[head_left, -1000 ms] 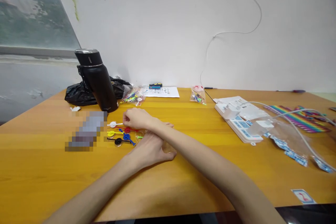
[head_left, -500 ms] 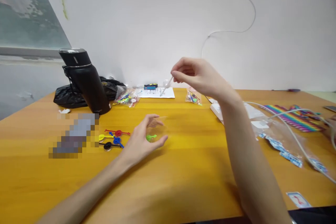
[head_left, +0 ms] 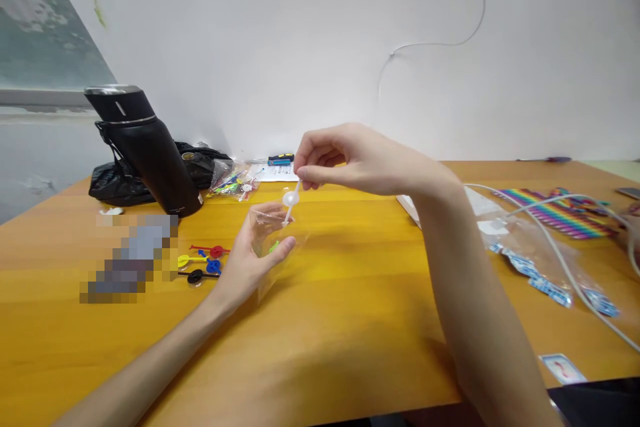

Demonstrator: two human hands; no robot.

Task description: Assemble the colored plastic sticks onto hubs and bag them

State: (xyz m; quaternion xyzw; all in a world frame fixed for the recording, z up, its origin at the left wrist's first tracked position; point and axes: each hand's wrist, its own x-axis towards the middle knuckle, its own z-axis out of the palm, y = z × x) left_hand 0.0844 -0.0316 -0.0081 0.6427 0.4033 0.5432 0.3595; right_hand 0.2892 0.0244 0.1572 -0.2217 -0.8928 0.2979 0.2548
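White arrow piece (head_left: 291,198) pinched at clear bag (head_left: 269,275)

The right hand's (head_left: 353,159) grip pinches the white arrow piece by its upper end, arrowhead down beside the clear bag's upper part. The left hand (head_left: 240,265) has thumb and fingers spread, the bag between them; a green piece (head_left: 275,247) shows there. Red (head_left: 217,251), yellow (head_left: 183,260), blue (head_left: 213,265) and black pieces (head_left: 195,276) lie on the tabletop (head_left: 325,353). Print on the white sheet (head_left: 273,174) and blue-and-white strips (head_left: 550,290) is too small to read.
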